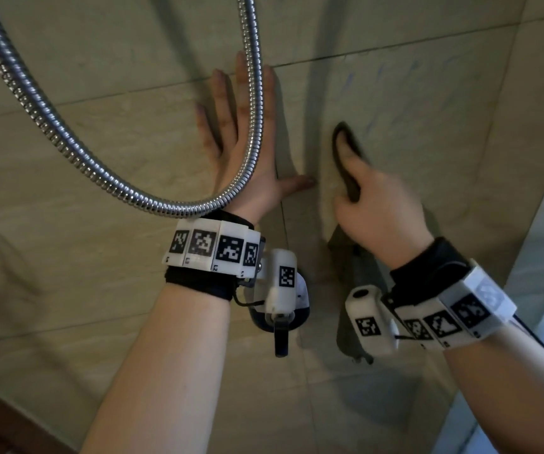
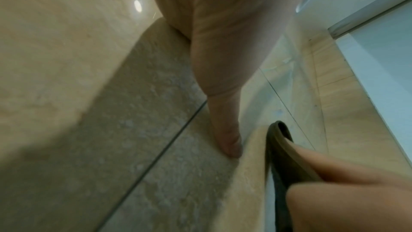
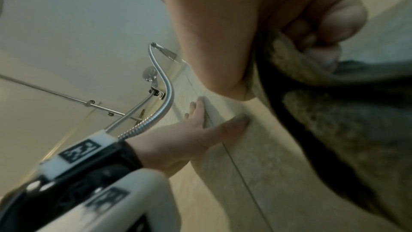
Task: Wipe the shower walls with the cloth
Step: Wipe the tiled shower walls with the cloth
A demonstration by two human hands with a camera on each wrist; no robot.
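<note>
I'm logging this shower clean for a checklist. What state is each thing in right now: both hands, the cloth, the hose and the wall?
left hand: fingers spread, flat on the wall.
right hand: grips the cloth, pressing it to the wall.
cloth: bunched in the hand, dark, its tail hanging down the wall.
shower hose: hanging in a loop, passing in front of the left hand.
tiled wall: faint streaks above the cloth.

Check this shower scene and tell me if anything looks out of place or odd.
Only one thing stands out: the metal shower hose loops down in front of the left hand, which lies flat on the tiled wall, and could snag the wrist. The right hand grips the dark cloth against the tiles. No damage or spills show.
</note>
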